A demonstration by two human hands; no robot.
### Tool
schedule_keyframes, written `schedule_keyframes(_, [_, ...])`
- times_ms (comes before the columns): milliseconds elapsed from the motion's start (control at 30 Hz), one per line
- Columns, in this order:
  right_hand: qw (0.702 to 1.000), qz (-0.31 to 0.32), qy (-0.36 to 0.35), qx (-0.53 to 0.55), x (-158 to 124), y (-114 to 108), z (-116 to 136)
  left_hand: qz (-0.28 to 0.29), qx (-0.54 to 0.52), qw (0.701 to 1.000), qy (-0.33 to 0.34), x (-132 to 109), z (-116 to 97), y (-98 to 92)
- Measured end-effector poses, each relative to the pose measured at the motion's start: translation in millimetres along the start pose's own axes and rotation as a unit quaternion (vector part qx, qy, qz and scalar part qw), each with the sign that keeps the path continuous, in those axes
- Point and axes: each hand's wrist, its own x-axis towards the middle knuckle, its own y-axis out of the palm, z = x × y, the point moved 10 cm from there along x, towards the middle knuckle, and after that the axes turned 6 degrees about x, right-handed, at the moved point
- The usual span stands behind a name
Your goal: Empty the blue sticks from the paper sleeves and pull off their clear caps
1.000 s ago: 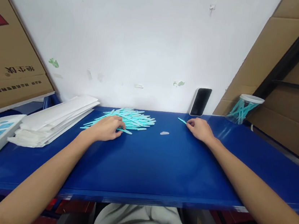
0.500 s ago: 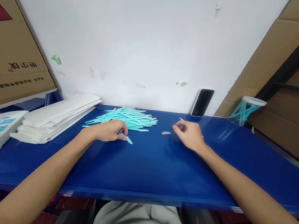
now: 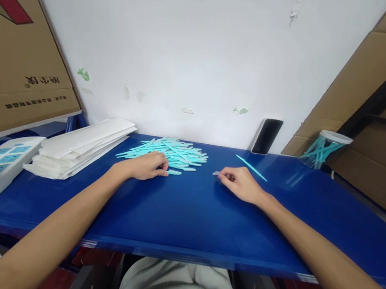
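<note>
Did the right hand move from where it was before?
Yes. Against the leaning phone, the right hand moved left and nearer the camera, to the small pale piece.

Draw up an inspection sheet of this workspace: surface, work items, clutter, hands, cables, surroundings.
Surface: glossy blue tabletop.
Work items: turquoise stick pile; lone stick to its right; small pale piece between them.
Clutter: white paper stack, white case with blue panels, dark-screened device, lidded clear jar of sticks.
Hands: left hand pinches another stick beside the pile; right hand has fingertips at the pale piece, grip unclear.
Cables: none identifiable.
Surroundings: white wall with scuffs, printed cardboard left, plain cardboard right.
</note>
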Motion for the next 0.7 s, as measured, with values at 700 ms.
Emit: schedule_keyframes(700, [0.989,-0.006,-0.080,0.123,-6,18,41,-0.149,-0.035,0.979,0.131,9,-88,-3.5])
